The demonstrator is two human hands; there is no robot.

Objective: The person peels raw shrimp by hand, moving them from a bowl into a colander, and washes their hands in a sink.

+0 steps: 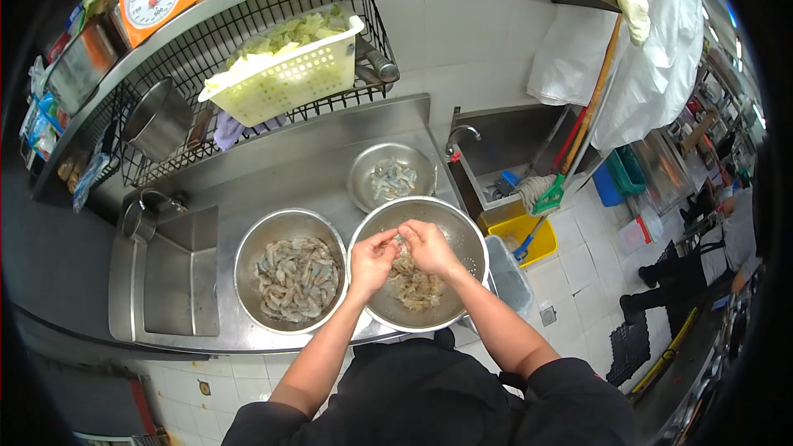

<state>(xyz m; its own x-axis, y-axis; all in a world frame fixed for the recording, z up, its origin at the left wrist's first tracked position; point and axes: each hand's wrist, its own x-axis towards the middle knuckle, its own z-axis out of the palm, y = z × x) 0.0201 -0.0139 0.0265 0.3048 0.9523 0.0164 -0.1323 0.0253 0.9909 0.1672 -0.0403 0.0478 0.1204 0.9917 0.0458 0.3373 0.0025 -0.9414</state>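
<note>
Over a steel colander (469, 239) my two hands meet, fingers pinched together around a small shrimp (402, 239) that is mostly hidden by them. My left hand (374, 261) is closed on one side of it and my right hand (427, 248) on the other. Brownish shrimp shells and heads (415, 287) lie in the colander below. To the left, a steel bowl (244, 285) holds a heap of grey unpeeled shrimp (297, 279). Behind, a smaller steel bowl (358, 167) contains some pale peeled shrimp (393, 178).
A sink (182, 281) is set into the counter's left end. Above, a wire rack (248, 21) carries a basket (285, 87) of leafy greens. A second sink (516, 140), a yellow bucket (541, 239) and mop handles stand right. Another person (714, 252) is at far right.
</note>
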